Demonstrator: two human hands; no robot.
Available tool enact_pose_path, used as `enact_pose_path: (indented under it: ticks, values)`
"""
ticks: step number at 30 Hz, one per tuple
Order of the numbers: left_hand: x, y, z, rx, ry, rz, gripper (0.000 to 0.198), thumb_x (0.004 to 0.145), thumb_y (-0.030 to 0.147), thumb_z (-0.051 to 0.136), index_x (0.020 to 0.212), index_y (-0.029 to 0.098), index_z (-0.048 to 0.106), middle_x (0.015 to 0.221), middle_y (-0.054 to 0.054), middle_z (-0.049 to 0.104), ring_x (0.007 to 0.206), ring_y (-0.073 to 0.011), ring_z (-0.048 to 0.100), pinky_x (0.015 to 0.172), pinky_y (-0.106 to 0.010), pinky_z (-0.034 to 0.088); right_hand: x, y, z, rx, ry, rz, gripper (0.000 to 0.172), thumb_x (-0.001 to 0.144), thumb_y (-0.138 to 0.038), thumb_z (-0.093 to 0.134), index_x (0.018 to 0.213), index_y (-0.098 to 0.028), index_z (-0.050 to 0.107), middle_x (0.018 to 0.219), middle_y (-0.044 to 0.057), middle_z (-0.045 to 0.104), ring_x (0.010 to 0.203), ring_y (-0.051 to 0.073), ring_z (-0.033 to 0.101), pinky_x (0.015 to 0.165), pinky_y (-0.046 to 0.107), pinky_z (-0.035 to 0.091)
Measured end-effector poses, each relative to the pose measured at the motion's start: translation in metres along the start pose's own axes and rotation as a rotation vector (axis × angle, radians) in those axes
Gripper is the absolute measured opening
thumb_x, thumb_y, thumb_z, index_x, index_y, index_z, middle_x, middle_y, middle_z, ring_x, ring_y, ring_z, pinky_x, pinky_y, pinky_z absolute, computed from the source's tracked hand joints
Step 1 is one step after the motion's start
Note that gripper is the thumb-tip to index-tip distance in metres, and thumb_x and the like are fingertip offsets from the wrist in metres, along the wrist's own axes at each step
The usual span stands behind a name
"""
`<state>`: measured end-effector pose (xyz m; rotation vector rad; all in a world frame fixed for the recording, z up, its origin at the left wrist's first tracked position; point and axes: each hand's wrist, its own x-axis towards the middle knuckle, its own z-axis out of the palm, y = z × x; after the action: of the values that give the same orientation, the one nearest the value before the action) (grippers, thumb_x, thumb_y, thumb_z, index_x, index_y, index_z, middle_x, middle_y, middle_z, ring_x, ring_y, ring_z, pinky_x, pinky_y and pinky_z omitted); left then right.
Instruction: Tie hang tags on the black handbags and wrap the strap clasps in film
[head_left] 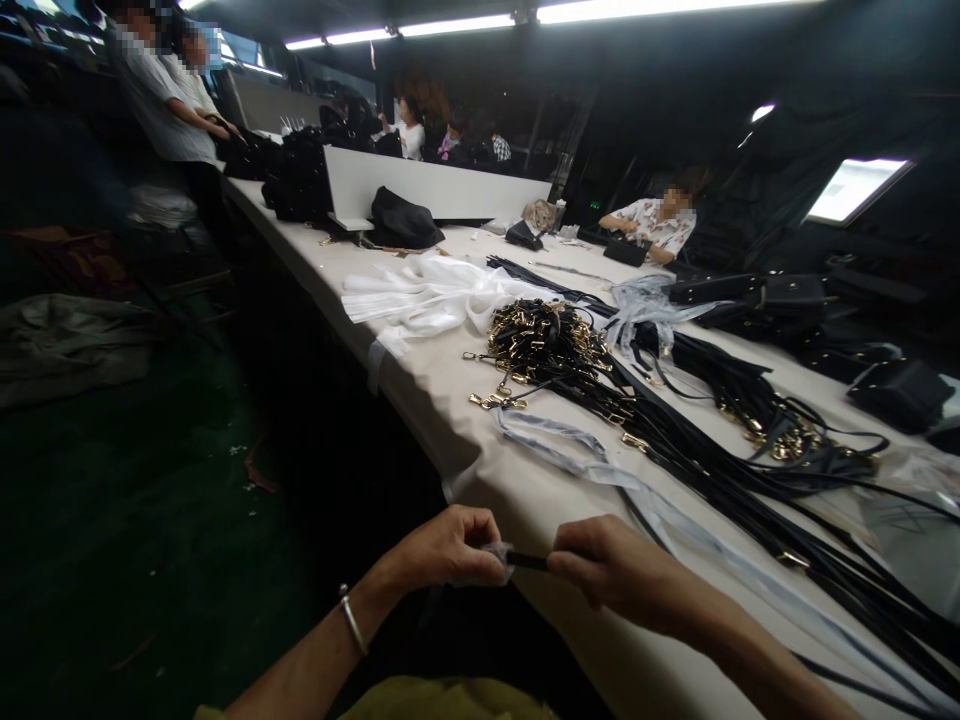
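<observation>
the left hand [463, 548] pinches translucent plastic film [501, 564] at a black strap [529, 561], which the right hand [604, 562] clamps just beside it.

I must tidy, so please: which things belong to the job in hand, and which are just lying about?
Job, apparently:
dark strap between left hand and right hand
translucent wrapping
black straps with gold clips

Probably lying about:
black bundle by white partition
brown scrap on floor

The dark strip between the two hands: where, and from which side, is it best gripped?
Probably pinch the dark strip across its bare stretch, from above: the left hand and clear plastic cover it on one side, the right hand on the other, leaving this narrow length exposed.
</observation>
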<state>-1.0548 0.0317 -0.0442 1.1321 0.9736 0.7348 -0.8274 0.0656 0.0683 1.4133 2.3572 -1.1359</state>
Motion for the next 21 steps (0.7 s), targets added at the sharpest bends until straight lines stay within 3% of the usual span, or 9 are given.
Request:
enact_pose_path:
  ticks: [2,6,10,14,21]
  values:
    - [-0.001,-0.002,0.001,-0.019,-0.007,0.010,0.022,0.065,0.025,0.077,0.078,0.014,0.062,0.068,0.004,0.061,0.057,-0.0071,0.049,0.053,-0.018,0.035,-0.003,0.008,-0.003,0.010,0.022,0.041,0.028,0.089,-0.036,0.048,0.071,-0.019,0.062,0.057,-0.002,0.054,0.054,0.010,0.045,0.050,0.023,0.025]
    - [0.002,0.004,0.015,-0.056,-0.030,0.039,0.020,0.074,0.032,0.069,0.078,0.015,0.059,0.067,0.001,0.065,0.057,-0.0094,0.053,0.053,-0.020,0.036,-0.002,0.003,0.007,-0.183,0.157,0.029,0.024,0.083,-0.029,0.053,0.064,-0.018,0.061,0.055,-0.002,0.050,0.054,0.010,0.039,0.051,0.025,0.020]
    - [0.006,0.005,0.021,0.083,0.027,0.054,0.016,0.078,0.032,0.062,0.077,0.016,0.059,0.067,0.000,0.067,0.059,-0.0114,0.057,0.055,-0.021,0.038,-0.004,-0.003,0.011,-0.115,0.118,0.007,0.021,0.081,-0.025,0.053,0.063,-0.017,0.059,0.055,-0.003,0.050,0.052,0.009,0.039,0.050,0.025,0.020]
    - [0.005,0.001,0.020,0.066,0.047,0.048,0.017,0.080,0.031,0.059,0.076,0.015,0.062,0.071,-0.002,0.069,0.064,-0.0135,0.061,0.060,-0.022,0.042,-0.011,0.004,0.002,0.055,0.082,0.036,0.024,0.086,-0.031,0.051,0.072,-0.018,0.064,0.056,-0.002,0.054,0.052,0.010,0.045,0.048,0.022,0.024]
    - [0.006,0.003,0.048,0.059,0.039,0.184,0.024,0.086,0.038,0.059,0.078,0.015,0.062,0.068,0.002,0.059,0.061,-0.0108,0.052,0.057,-0.020,0.040,0.000,-0.004,0.022,-0.049,0.146,-0.037,0.018,0.081,-0.031,0.057,0.073,-0.019,0.068,0.066,-0.001,0.062,0.061,0.011,0.051,0.054,0.023,0.028]
